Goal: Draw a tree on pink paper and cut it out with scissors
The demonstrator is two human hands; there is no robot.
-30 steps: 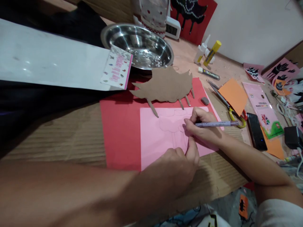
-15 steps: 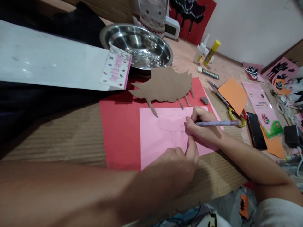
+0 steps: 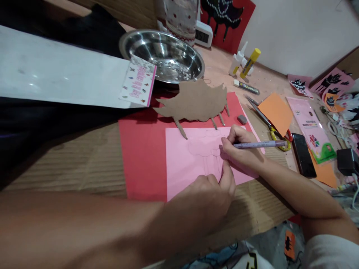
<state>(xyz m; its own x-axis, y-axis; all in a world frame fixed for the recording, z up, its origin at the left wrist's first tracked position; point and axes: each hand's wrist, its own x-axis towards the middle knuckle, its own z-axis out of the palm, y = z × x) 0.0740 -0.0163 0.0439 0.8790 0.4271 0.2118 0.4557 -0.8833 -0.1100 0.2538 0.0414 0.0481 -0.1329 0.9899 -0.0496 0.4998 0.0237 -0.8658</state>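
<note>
My right hand (image 3: 244,147) pinches a light purple pencil (image 3: 259,144), its end pointing right and its tip hidden by my fingers. Thin pencil lines form a scalloped outline with long strips below it on a pink sheet of paper (image 3: 179,160). My left hand (image 3: 209,194) rests on the lower part of that sheet, fingers laid against it near the strips and partly hidden from view. Under the pink sheet lies red paper (image 3: 143,168). A brown cardboard cutout (image 3: 196,101) with spiky edges and thin legs lies just above the drawing, beside a grey eraser (image 3: 241,119).
A steel bowl (image 3: 162,41) with small shiny bits stands at the back, near a digital clock (image 3: 203,34). Glue stick (image 3: 250,62), glue bottle (image 3: 237,60), scissors (image 3: 259,112), orange paper (image 3: 276,112) and phone (image 3: 303,155) lie to the right. Corrugated cardboard (image 3: 70,164) covers the table.
My right hand and the pencil have shifted very slightly to the right. My left hand and the sheets stay where they were.
</note>
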